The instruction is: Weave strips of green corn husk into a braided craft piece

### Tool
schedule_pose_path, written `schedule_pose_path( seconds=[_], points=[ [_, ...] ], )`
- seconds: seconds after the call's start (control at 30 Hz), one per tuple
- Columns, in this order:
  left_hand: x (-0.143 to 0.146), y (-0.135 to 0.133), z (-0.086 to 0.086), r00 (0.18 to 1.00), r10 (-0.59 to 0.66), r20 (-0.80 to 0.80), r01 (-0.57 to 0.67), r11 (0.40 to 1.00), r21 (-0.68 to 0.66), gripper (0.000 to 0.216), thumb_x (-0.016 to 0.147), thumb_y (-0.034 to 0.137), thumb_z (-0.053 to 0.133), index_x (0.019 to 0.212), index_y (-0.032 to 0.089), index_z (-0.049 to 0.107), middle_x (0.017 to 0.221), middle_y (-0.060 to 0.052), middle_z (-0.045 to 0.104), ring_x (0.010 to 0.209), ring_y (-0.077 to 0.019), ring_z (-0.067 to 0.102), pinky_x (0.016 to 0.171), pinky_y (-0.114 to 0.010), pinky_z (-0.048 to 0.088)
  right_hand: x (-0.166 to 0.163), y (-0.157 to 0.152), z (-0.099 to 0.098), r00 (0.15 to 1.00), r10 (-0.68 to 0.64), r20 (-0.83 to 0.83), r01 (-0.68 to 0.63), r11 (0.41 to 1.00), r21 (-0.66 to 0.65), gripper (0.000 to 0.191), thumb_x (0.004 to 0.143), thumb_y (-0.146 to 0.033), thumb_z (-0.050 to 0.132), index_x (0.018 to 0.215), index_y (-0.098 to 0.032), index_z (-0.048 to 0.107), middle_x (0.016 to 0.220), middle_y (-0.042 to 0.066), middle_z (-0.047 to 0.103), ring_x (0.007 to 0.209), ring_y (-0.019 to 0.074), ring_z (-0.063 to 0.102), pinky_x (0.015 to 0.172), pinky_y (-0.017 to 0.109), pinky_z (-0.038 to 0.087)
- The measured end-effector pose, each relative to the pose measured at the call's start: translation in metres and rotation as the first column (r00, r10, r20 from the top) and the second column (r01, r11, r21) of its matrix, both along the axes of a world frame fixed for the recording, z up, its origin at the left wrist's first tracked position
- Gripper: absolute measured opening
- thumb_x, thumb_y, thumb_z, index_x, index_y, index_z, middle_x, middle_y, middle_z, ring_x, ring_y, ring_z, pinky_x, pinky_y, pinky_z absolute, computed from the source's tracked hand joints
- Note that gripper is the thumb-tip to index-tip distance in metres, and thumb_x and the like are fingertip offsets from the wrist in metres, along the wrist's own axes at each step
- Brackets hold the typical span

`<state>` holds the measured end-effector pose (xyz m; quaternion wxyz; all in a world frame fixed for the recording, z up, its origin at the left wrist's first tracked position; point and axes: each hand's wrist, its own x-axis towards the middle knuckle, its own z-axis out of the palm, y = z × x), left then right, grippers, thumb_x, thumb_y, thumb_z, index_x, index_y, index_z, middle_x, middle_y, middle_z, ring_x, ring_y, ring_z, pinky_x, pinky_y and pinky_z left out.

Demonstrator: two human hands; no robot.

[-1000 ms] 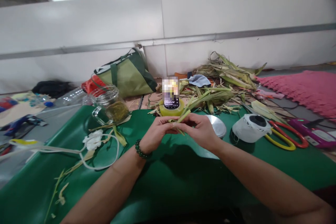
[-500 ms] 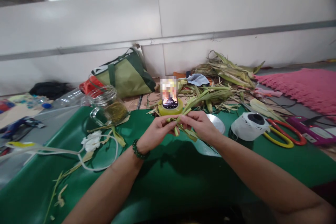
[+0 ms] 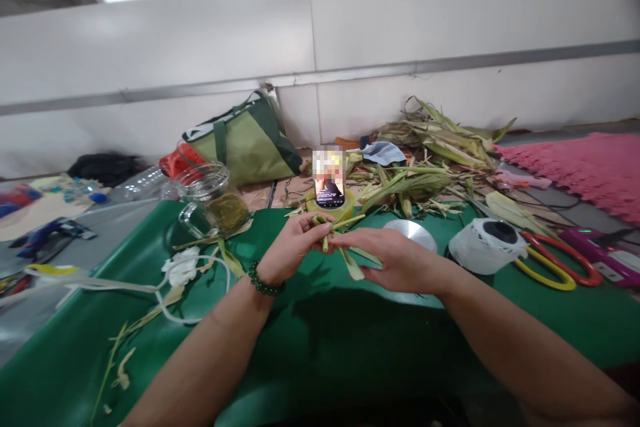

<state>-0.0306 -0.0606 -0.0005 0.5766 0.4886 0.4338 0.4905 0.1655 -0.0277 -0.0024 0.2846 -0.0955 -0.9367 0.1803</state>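
Over the green mat (image 3: 320,360), my left hand (image 3: 293,247) pinches a bundle of green corn husk strips (image 3: 349,222) between thumb and fingers. A green bead bracelet is on that wrist. My right hand (image 3: 395,259) comes in from the right, its fingertips closed on the husk strips beside the left fingers. One flat strip end hangs below the right fingers. Just behind the hands, a phone (image 3: 330,195) with a lit screen leans upright in a yellowish tape roll (image 3: 313,203). A shiny round metal piece (image 3: 417,233) lies partly behind my right hand.
On the right are a white thread spool (image 3: 480,253), red-and-yellow-handled scissors (image 3: 555,273) and a purple device (image 3: 600,253). A glass mug (image 3: 227,210) and white cord (image 3: 125,287) are on the left. A corn husk pile (image 3: 445,140) and green bag (image 3: 250,147) stand behind.
My right hand has shifted slightly right and turned flatter, fingers stretched more toward the left hand. The husk strips now cross differently, one end pointing down. The view has swung slightly left.
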Motion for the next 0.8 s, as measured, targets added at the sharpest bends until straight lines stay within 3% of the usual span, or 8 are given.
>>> schedule_pose_path(
  seconds=[0.13,0.2,0.3,0.43,0.5,0.67,0.8],
  points=[
    [0.008,-0.004,-0.001,0.976,0.014,-0.218,0.012,0.993,0.117,0.02,0.073,0.032,0.067,0.079,0.014,0.063,0.056,0.0,0.064,0.052,-0.012,0.059,0.054,-0.023,0.047,-0.006,0.0,-0.011,0.973,-0.067,-0.222,0.071,0.997,0.01,0.025,0.09,-0.015,0.046,0.105,-0.022,0.064,0.093,0.005,0.069,0.083,0.0129,0.066,0.072,0.023,0.052],
    [0.012,-0.007,-0.003,0.955,0.037,-0.295,0.018,0.983,0.181,0.02,0.075,0.032,0.065,0.081,0.013,0.064,0.062,-0.002,0.067,0.057,-0.0137,0.061,0.057,-0.024,0.049,-0.01,0.001,-0.016,0.936,-0.189,-0.298,0.173,0.982,-0.081,0.016,0.088,-0.02,0.052,0.092,-0.021,0.067,0.087,0.005,0.066,0.076,0.0128,0.064,0.066,0.023,0.052],
    [0.016,-0.011,-0.004,0.94,0.044,-0.338,0.039,0.971,0.234,0.023,0.076,0.032,0.064,0.084,0.011,0.065,0.073,-0.007,0.07,0.065,-0.016,0.063,0.061,-0.025,0.05,-0.016,0.002,-0.019,0.874,-0.382,-0.3,0.307,0.913,-0.267,0.01,0.083,-0.024,0.06,0.076,-0.019,0.064,0.073,0.002,0.062,0.065,0.0126,0.06,0.057,0.023,0.049],
    [0.017,-0.011,-0.005,0.96,-0.017,-0.279,0.077,0.976,0.206,0.027,0.077,0.037,0.063,0.087,0.012,0.066,0.077,-0.007,0.072,0.07,-0.0178,0.066,0.064,-0.026,0.052,-0.019,0.001,-0.019,0.829,-0.5,-0.249,0.351,0.814,-0.463,0.011,0.079,-0.027,0.064,0.077,-0.018,0.058,0.065,-0.001,0.06,0.056,0.0115,0.057,0.051,0.023,0.046],
    [0.017,-0.01,-0.006,0.968,-0.009,-0.253,0.057,0.982,0.182,0.03,0.075,0.041,0.065,0.086,0.013,0.066,0.074,-0.006,0.072,0.067,-0.017,0.065,0.062,-0.025,0.052,-0.018,-0.001,-0.019,0.835,-0.483,-0.265,0.35,0.836,-0.423,0.009,0.079,-0.024,0.063,0.075,-0.019,0.058,0.066,-0.001,0.061,0.058,0.012,0.058,0.053,0.023,0.046],
    [0.016,-0.006,-0.009,0.979,0.059,-0.194,-0.03,0.988,0.15,0.033,0.07,0.046,0.069,0.077,0.014,0.068,0.068,-0.003,0.071,0.062,-0.0152,0.065,0.058,-0.024,0.052,-0.019,-0.005,-0.018,0.845,-0.397,-0.357,0.358,0.918,-0.174,0.01,0.082,-0.016,0.058,0.077,-0.02,0.065,0.074,0.002,0.064,0.067,0.013,0.06,0.061,0.024,0.048],
    [0.016,-0.006,-0.009,0.986,0.048,-0.158,-0.027,0.991,0.133,0.033,0.067,0.045,0.073,0.079,0.014,0.069,0.067,-0.003,0.071,0.063,-0.0168,0.067,0.06,-0.025,0.053,-0.018,-0.005,-0.014,0.861,-0.364,-0.355,0.298,0.927,-0.227,0.012,0.084,-0.017,0.054,0.085,-0.02,0.066,0.077,0.002,0.063,0.068,0.0119,0.059,0.059,0.023,0.047]
  ],
)
